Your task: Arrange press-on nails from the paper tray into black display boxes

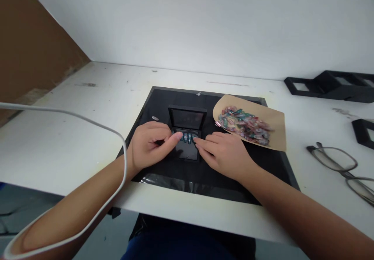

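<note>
On a white table's black mat (163, 96), my left hand (149, 145) and right hand (224, 154), fingers curled, grasping nothing, should press the press-on nails (187, 137) gently, evenly, into their small black box (187, 151).

White worktable against a plain white wall

The table (87, 108) has a scuffed, faintly stained top and meets the bare white wall (204, 22) along a straight seam. To the left stands a brown panel (32, 45), its edge slanting across the wall. Below the table's front edge shows a grey floor (17, 205). The light is soft and even.
</note>
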A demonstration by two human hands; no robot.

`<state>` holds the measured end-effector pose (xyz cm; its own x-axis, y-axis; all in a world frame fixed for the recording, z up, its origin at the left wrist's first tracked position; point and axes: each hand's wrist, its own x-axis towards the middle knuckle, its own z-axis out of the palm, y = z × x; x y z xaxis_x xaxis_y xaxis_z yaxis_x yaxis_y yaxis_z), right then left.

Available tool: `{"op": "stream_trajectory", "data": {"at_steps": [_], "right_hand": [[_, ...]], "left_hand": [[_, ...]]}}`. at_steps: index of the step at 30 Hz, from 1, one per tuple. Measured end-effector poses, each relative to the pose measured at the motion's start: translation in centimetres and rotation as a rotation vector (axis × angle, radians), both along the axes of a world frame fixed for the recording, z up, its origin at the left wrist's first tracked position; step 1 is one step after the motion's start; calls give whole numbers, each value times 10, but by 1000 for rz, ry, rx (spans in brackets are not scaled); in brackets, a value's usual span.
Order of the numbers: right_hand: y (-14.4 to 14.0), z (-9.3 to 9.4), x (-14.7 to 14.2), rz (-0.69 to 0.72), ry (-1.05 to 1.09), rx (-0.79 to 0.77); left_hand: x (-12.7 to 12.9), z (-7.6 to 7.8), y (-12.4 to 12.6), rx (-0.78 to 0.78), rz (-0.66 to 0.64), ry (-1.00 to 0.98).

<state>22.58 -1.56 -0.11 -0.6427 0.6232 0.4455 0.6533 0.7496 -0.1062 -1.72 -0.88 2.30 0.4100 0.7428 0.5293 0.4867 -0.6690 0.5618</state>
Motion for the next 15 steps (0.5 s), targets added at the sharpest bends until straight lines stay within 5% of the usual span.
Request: {"op": "stream_trajectory", "data": {"at_steps": [15], "right_hand": [[-6,2,-3,-94,-65,-91]], "left_hand": [[-3,0,0,-30,-1,74]]}}
